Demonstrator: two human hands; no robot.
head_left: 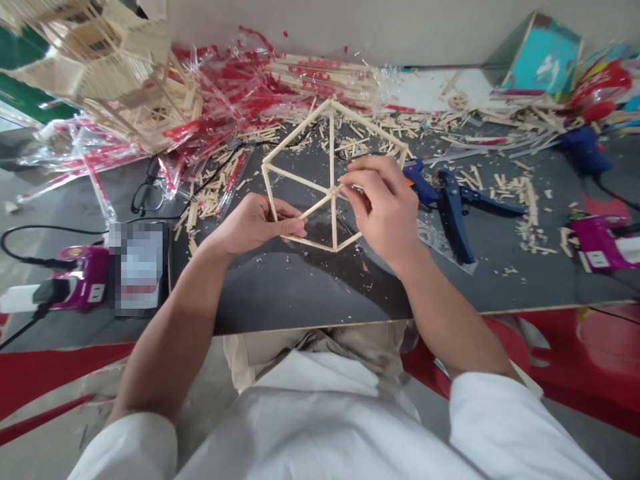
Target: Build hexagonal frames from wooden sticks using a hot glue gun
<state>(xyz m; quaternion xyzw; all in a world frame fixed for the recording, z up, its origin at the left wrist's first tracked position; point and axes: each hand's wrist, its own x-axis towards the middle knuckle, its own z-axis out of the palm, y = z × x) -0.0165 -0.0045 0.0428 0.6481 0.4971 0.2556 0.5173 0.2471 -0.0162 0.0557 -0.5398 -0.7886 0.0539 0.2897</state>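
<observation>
A hexagon frame of thin wooden sticks [331,133] with spokes meeting at a hub is held up over the dark table [300,287]. My left hand [255,223] is closed on the frame's lower left part, thumb and fingers pinching a stick near the bottom edge. My right hand [383,203] is closed in a pinch at the hub, where the spokes join. Whether it also holds a loose stick I cannot make out.
A blue glue gun [453,203] lies just right of my right hand. Stick offcuts [525,200] litter the table. A stick model [115,73] and red-and-clear wrappers [225,87] are at the back left; black glasses [147,190], a phone [140,267] and purple sockets [80,283] at left.
</observation>
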